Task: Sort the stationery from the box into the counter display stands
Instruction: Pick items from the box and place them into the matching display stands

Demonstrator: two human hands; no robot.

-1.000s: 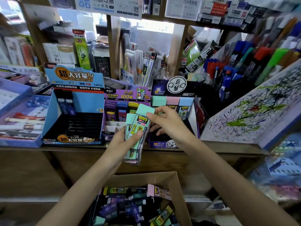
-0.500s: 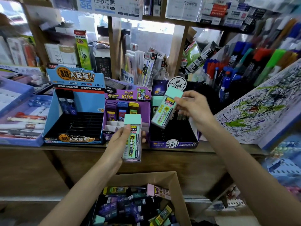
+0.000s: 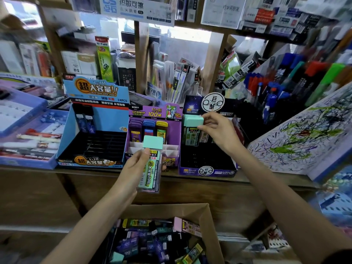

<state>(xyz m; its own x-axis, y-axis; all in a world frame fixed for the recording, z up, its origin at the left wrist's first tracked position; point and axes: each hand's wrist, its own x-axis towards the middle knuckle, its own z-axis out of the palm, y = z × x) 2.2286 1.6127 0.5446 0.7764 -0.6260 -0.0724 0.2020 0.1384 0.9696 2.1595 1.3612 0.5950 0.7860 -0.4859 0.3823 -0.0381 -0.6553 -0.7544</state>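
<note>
Fingers (image 3: 206, 119) of the right hand (image 3: 219, 130) pinch a mint-capped lead case (image 3: 192, 121) at the purple stand's (image 3: 207, 169) back row, two o'clock — tilted, it could jam on neighbours — while the left hand (image 3: 133, 166) grips spares (image 3: 150, 168).

"ULTRAMAN" and "100" are printed on the purple stand (image 3: 154, 112); left of it, "24PCS" is shown on the blue stand (image 3: 95, 103); in front of it, "0.7" and "200" are printed on the mint-capped case (image 3: 150, 168).

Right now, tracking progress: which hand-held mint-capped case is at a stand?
The case in the right hand, at the dark stand; the left hand holds a second case mid-air.
</note>
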